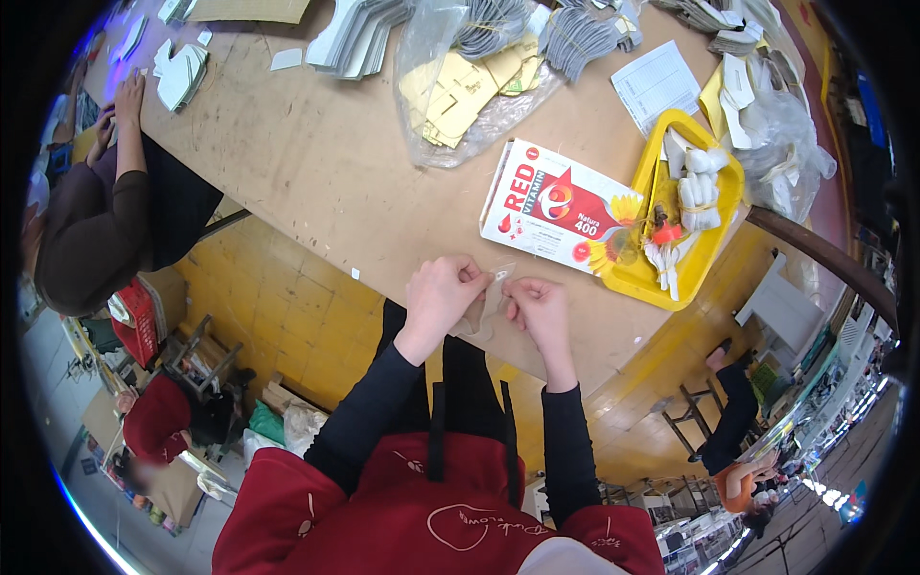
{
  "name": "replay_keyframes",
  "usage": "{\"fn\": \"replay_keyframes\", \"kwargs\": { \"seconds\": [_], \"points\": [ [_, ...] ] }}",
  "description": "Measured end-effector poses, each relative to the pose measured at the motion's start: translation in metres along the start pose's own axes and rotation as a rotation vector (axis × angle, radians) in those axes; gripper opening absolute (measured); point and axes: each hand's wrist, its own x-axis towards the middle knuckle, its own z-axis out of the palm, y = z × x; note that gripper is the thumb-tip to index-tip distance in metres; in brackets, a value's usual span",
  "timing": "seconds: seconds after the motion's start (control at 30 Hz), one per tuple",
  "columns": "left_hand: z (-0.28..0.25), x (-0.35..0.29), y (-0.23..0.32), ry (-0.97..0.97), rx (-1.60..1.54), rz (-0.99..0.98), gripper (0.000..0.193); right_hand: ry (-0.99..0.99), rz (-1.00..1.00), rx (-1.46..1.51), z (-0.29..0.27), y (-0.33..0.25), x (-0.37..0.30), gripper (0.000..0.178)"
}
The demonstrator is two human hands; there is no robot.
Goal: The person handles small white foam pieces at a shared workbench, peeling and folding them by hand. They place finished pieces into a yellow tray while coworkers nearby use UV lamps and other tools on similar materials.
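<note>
Close to the table's front edge, my left hand [443, 293] pinches a thin, pale, partly see-through piece [500, 276] between thumb and forefinger. A small whitish patch with a dark mark shows at its top, and the rest hangs down between my hands. My right hand [540, 312] is closed at the other side of the piece, its curled fingertips against its edge. What exactly the piece is, I cannot tell. Just beyond my hands lies a white and red printed box [556, 206]. A yellow tray [704, 264] beside it carries white bundles and a small orange-red item.
On the brown table [316, 172], a plastic bag [422, 144] holds yellow cut pieces and grey bundles. Stacked white pieces [356, 38] lie at the back left; a paper sheet [657, 86] and another plastic bag [781, 134] at the right. A co-worker [96, 230] sits at the left edge.
</note>
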Motion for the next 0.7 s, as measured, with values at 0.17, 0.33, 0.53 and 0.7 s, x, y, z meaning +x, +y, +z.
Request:
{"fn": "replay_keyframes", "kwargs": {
  "seconds": [0.17,0.33,0.53,0.7],
  "points": [
    [-0.001,0.003,-0.002,-0.042,-0.029,-0.01,0.025,0.009,-0.041,-0.025,-0.002,0.0,0.001,0.021],
    [-0.001,0.003,0.0,-0.034,-0.011,-0.022,0.025,0.044,-0.012,-0.047,0.002,-0.002,0.002,0.021],
    [-0.001,0.001,0.003,-0.016,0.026,0.0,0.026,0.069,0.021,-0.056,0.003,-0.005,0.005,0.021],
    [-0.001,0.003,0.0,0.032,0.043,0.034,0.027,-0.028,-0.001,0.013,-0.007,-0.005,0.003,0.021]
  ]
}}
